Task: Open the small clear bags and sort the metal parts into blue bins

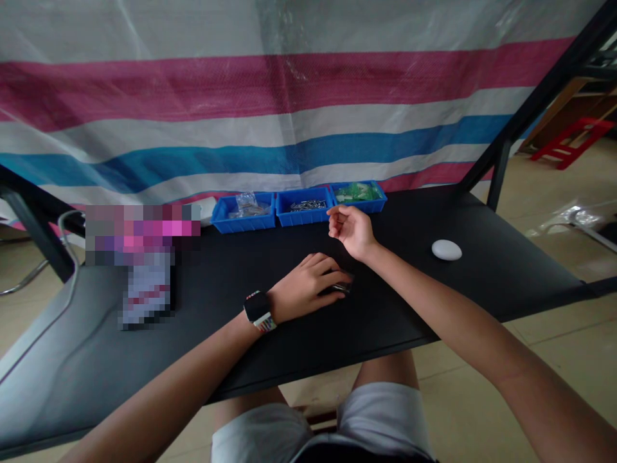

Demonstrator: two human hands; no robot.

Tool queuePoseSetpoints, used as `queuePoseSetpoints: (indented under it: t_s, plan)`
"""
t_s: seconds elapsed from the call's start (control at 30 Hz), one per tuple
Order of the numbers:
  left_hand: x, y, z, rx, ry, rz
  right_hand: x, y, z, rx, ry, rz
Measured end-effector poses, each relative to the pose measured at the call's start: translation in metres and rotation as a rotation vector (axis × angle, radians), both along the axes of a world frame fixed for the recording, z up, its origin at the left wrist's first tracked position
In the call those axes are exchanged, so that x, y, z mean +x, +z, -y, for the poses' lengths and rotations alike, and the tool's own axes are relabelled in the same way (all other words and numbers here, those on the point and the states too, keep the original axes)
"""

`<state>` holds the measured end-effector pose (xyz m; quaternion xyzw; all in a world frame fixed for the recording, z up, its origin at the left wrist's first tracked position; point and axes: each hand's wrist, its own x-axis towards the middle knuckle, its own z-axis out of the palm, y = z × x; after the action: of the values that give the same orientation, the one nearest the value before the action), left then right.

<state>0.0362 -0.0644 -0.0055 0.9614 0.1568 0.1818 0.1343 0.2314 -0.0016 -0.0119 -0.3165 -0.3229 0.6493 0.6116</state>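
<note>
Striped sheet (289, 83) hangs behind black table (212, 276). Three blue bins (303, 217) in a row along its far edge. Left hand (308, 286) palm down, thumb and forefinger closed about a small dark object (348, 283). Right hand (353, 230) loosely curled before the right-hand bin; cannot tell whether it holds anything. White oval object (447, 250) well to its right. Small dark object: low over the table, glossy, partly hidden by fingers.

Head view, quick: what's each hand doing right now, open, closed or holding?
Left hand: fingers around a small dark object; firmness of grip cannot be told.
Right hand: fingers loosely curled, nothing visible in them.
</note>
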Motion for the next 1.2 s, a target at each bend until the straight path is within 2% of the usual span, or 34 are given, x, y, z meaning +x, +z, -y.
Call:
queuePoseSetpoints:
  t_s: [0.17,0.3,0.43,0.57,0.8,1.03,1.2]
  plan:
    - [-0.011,0.001,-0.011,0.073,0.037,0.081,0.0,-0.002,-0.002,0.012,0.006,0.07]
    - [-0.016,0.002,-0.013,-0.091,0.254,0.305,-0.003,-0.004,0.0,0.101,0.074,0.207]
    - [-0.019,0.003,-0.022,-0.26,0.474,0.591,-0.008,-0.003,0.008,0.227,0.2,0.431]
    - [-0.022,-0.001,-0.035,-0.408,0.606,0.733,-0.014,0.0,0.016,0.294,0.271,0.549]
    - [-0.028,-0.003,-0.039,-0.489,0.605,0.727,-0.02,0.001,0.018,0.318,0.233,0.646]
    - [-0.026,-0.002,-0.035,-0.378,0.637,0.643,-0.019,0.003,0.019,0.31,0.278,0.632]
    - [-0.024,-0.002,-0.033,-0.381,0.652,0.637,-0.019,-0.002,0.017,0.293,0.281,0.626]
